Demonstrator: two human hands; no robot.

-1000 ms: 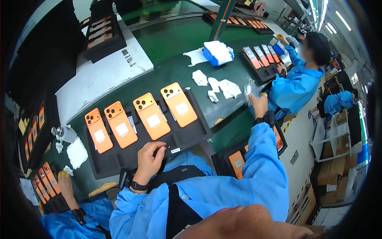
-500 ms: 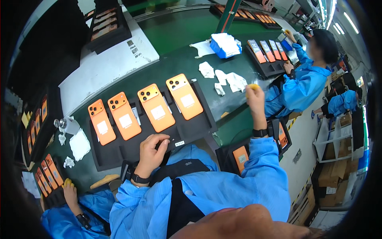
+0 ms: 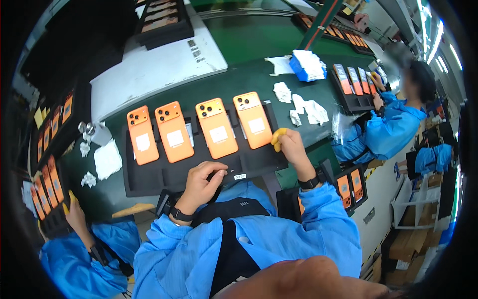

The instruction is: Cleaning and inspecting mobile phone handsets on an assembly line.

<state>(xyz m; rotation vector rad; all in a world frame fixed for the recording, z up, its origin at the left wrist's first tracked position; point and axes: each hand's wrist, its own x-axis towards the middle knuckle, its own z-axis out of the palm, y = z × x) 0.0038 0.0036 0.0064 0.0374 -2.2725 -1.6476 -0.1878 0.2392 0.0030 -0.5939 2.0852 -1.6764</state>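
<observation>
Four orange phones lie back up in a row in a black tray (image 3: 164, 180), each with a white square label. The rightmost phone (image 3: 253, 124) is closest to my right hand (image 3: 293, 147). Yellow coverings show at the tips of that hand's finger and thumb, which are bent together by the tray's right edge; what they pinch, if anything, is hidden. My left hand (image 3: 201, 184) rests at the tray's front edge, its fingers curled and the thumb against them, with nothing visible in it. Beyond it are the second phone (image 3: 174, 132), the third phone (image 3: 217, 128) and the leftmost phone (image 3: 143, 134).
Crumpled white wipes (image 3: 314, 112) and a blue box of wipes (image 3: 307, 66) lie at the back right. A metal-topped bottle (image 3: 97, 133) stands left, beside a white cloth (image 3: 107, 159). Co-workers with phone trays sit left and right (image 3: 393, 119). More phones (image 3: 343, 189) stand low at my right.
My right hand has come down and left, from above the wipes to the tray's right edge. My left thumb has closed toward the fingers. The whole view has shifted.
</observation>
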